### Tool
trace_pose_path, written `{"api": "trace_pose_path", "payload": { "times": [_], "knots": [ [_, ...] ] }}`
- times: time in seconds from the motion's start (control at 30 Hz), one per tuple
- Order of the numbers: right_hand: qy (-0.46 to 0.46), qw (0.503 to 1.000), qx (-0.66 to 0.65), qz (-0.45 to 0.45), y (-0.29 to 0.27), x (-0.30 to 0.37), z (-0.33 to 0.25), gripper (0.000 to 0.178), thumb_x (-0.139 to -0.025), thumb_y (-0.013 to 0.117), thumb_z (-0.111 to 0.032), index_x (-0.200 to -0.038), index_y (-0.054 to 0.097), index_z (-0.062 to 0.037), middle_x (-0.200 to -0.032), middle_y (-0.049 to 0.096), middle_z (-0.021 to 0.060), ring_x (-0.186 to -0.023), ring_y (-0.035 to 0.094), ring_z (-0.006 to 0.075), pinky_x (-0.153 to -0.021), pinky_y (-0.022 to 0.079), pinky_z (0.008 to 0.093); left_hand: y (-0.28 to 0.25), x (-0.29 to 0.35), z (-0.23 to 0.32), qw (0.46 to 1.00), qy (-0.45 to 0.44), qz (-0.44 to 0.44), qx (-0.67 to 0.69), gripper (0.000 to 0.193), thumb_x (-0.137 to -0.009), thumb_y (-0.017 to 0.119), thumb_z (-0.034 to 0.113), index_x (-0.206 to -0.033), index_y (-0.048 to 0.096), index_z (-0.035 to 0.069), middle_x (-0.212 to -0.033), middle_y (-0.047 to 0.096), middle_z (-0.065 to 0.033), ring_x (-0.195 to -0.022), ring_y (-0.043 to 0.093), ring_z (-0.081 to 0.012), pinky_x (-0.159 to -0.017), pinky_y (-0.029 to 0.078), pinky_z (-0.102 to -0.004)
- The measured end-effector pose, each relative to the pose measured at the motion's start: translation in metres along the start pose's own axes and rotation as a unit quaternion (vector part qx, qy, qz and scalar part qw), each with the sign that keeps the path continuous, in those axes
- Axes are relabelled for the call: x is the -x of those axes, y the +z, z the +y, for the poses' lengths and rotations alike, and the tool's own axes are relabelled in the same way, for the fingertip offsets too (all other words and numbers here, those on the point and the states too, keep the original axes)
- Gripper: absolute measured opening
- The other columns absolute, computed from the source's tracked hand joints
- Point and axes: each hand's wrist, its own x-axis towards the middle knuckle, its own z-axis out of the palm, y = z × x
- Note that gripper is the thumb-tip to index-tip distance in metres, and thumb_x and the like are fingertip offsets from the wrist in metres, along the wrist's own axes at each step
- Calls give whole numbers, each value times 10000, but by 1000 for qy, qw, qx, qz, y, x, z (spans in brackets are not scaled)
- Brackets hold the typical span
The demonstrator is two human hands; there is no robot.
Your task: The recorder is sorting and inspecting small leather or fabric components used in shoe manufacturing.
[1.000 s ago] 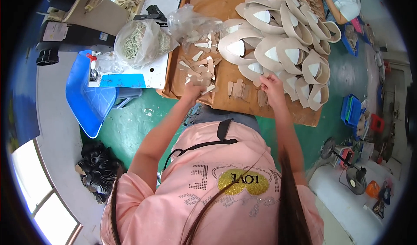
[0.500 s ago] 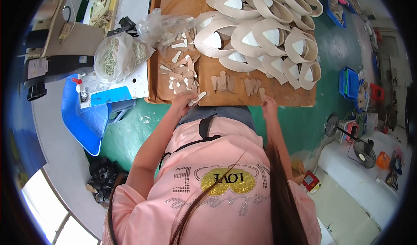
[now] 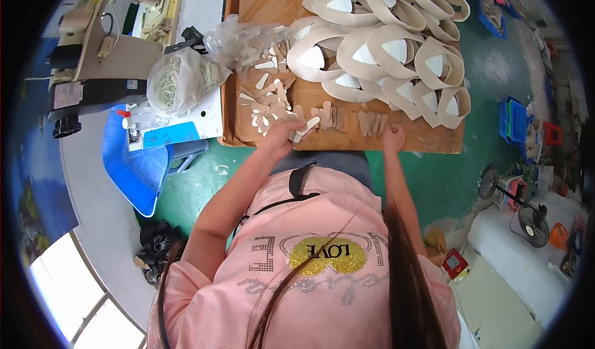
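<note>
My left hand (image 3: 282,138) is closed at the table's front edge, holding a few small paddle-shaped tabs (image 3: 308,126), white on the visible face. Right beside it lies a loose heap of the same beige and white tabs (image 3: 266,101). My right hand (image 3: 393,138) rests low at the front edge with curled fingers. Its fingertips are by the right end of a short row of beige tabs (image 3: 370,123); whether they grip one is hidden. Between my hands another group of beige tabs (image 3: 328,117) lies side by side.
Beige shoe uppers (image 3: 384,45) with white inner patches cover the back right of the brown tabletop (image 3: 427,139). Plastic bags (image 3: 180,82), one holding pale cord, sit at the left near a machine (image 3: 99,95). A blue chair (image 3: 133,175) stands left; blue baskets (image 3: 513,120) stand right.
My right hand has moved forward over the table, and the tab it held upright now appears to lie at the row's right end. My left hand has shifted slightly right with its tabs.
</note>
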Motion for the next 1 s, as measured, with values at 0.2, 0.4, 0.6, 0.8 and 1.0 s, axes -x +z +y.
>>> {"api": "trace_pose_path", "payload": {
  "times": [0.2,0.4,0.6,0.8,1.0],
  "knots": [
    [-59,891,-294,-341,-44,84,-151,159,-795,576,-185,-819,585,-28,-671,567,10,-535,511,67,-486,412,195,29,9,-6,998,54,-8,7,153,-761,540,-20,-878,509,-114,-915,563,-203,-771,597,-262,-659,537,-306],
    [13,789,-334,-515,-57,88,-178,122,-820,535,-138,-848,553,-21,-712,569,23,-569,500,71,-500,404,189,37,10,-8,998,38,-40,-25,147,-757,558,-9,-890,535,-67,-863,590,-155,-725,604,-214,-606,522,-263],
    [82,765,-411,-489,-62,89,-163,112,-806,539,-93,-865,555,1,-709,567,44,-591,524,86,-527,428,195,41,5,-12,988,77,-98,-92,146,-766,556,5,-908,537,-26,-852,602,-134,-702,606,-194,-580,515,-248],
    [34,793,-359,-492,-74,86,-171,143,-786,533,-46,-910,550,23,-726,567,43,-611,528,81,-553,429,188,41,10,-5,984,60,-140,-88,207,-777,543,13,-977,526,-36,-889,595,-130,-733,603,-203,-591,501,-262],
    [30,799,-365,-477,-75,85,-177,136,-774,529,-26,-898,558,22,-718,567,37,-605,525,79,-547,425,185,45,12,-2,984,18,-162,-68,231,-762,555,-4,-989,518,-26,-909,585,-133,-741,605,-215,-626,515,-271]
  ]
}}
